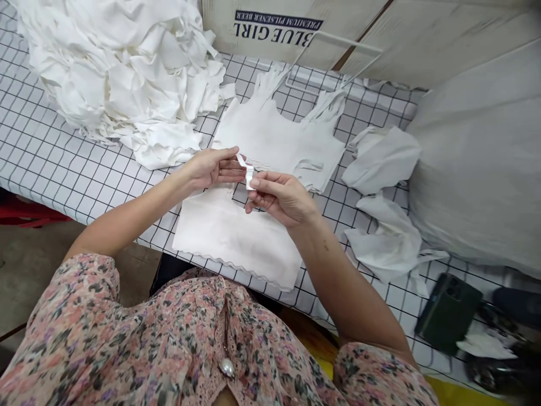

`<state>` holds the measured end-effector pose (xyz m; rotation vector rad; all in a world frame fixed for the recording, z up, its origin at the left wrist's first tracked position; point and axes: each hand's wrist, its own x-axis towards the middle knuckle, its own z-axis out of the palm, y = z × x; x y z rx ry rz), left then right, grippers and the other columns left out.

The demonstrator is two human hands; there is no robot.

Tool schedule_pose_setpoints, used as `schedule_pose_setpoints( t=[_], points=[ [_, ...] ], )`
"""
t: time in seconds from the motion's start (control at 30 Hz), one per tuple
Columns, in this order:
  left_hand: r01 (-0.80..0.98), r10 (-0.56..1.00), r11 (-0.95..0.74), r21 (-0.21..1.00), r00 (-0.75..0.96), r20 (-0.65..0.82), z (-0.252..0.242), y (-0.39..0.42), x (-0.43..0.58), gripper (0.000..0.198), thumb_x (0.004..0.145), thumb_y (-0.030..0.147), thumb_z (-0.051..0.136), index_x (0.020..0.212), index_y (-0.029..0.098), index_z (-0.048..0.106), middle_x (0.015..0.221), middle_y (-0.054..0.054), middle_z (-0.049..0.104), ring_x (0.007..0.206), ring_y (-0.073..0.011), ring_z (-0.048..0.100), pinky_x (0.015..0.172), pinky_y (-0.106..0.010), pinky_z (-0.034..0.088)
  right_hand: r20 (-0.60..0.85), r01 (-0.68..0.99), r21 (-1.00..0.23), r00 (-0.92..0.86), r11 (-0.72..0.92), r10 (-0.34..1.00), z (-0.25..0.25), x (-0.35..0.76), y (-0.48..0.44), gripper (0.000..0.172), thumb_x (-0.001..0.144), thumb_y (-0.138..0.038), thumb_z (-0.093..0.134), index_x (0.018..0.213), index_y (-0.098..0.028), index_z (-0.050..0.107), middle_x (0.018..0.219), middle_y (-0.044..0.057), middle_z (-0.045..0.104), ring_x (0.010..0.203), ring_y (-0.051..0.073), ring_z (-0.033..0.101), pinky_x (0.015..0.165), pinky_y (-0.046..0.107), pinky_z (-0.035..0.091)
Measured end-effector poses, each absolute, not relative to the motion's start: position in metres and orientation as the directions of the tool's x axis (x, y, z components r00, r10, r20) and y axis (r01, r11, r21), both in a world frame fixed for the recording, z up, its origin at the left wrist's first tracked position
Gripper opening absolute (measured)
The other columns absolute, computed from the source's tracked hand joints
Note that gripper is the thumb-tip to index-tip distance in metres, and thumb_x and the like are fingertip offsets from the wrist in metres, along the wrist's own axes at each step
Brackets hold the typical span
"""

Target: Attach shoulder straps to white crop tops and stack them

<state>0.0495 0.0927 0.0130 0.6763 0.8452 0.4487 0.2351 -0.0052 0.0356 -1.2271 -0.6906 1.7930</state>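
Note:
A white sleeveless top [236, 231] lies flat on the checked table cover [51, 169] in front of me, with a second white top [274, 135] just beyond it. Both my hands meet over the gap between them. My left hand [211, 167] pinches one end of a small white strip [246, 171]. My right hand [279, 197] pinches its other end between thumb and fingers. The strip is folded and held a little above the fabric.
A big heap of white garments [122, 67] fills the back left. Loose white pieces [380, 158] lie to the right beside a large white sack [482, 158]. A dark phone [448, 310] rests at the right front. A cardboard box [274, 25] stands behind.

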Motion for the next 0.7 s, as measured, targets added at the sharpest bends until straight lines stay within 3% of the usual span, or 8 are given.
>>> schedule_pose_setpoints(
  t=[0.2,0.37,0.47,0.57,0.7],
  points=[
    [-0.086,0.661,0.655,0.751,0.547,-0.514,0.013,0.106,0.052,0.018,0.101,0.024,0.068,0.096,0.009,0.077,0.101,-0.015,0.084,0.098,-0.024,0.082,0.102,-0.039,0.063,-0.503,-0.322,-0.758,-0.265,-0.567,0.823,0.024,0.226,-0.021,0.048,0.054,-0.046,0.105,0.067,-0.016,0.07,0.061,0.001,0.065,0.052,0.009,0.054,0.05,0.029,0.062],
    [-0.04,0.605,0.671,0.74,0.606,-0.516,0.006,0.121,0.05,0.029,0.099,0.038,0.074,0.09,0.01,0.076,0.098,-0.016,0.084,0.1,-0.0277,0.082,0.098,-0.041,0.066,-0.508,-0.344,-0.752,-0.241,-0.562,0.827,0.017,0.218,-0.022,0.05,0.05,-0.047,0.106,0.066,-0.016,0.07,0.052,-0.005,0.052,0.049,0.006,0.043,0.045,0.026,0.058],
    [0.063,0.57,0.656,0.752,0.611,-0.549,0.011,0.12,0.038,0.035,0.092,0.044,0.083,0.089,0.009,0.077,0.098,-0.02,0.083,0.096,-0.0291,0.082,0.095,-0.043,0.066,-0.507,-0.368,-0.751,-0.211,-0.549,0.836,0.012,0.217,-0.019,0.051,0.051,-0.048,0.106,0.069,-0.017,0.07,0.052,-0.006,0.051,0.046,0.004,0.038,0.045,0.027,0.059],
    [0.174,0.625,0.552,0.815,0.561,-0.543,0.022,0.103,0.018,0.037,0.09,0.045,0.086,0.089,0.008,0.081,0.095,-0.02,0.082,0.087,-0.0263,0.082,0.089,-0.041,0.067,-0.502,-0.397,-0.752,-0.173,-0.526,0.848,0.009,0.215,-0.016,0.052,0.052,-0.048,0.106,0.074,-0.018,0.07,0.052,-0.007,0.053,0.042,0.003,0.034,0.048,0.028,0.061],
    [0.191,0.739,0.435,0.88,0.482,-0.47,0.028,0.057,0.004,0.033,0.083,0.044,0.09,0.087,0.011,0.083,0.092,-0.014,0.082,0.074,-0.017,0.078,0.072,-0.029,0.065,-0.46,-0.427,-0.782,-0.098,-0.455,0.883,0.006,0.207,-0.013,0.053,0.052,-0.051,0.105,0.078,-0.02,0.07,0.049,-0.009,0.051,0.04,0.004,0.033,0.051,0.029,0.063]
  ],
)
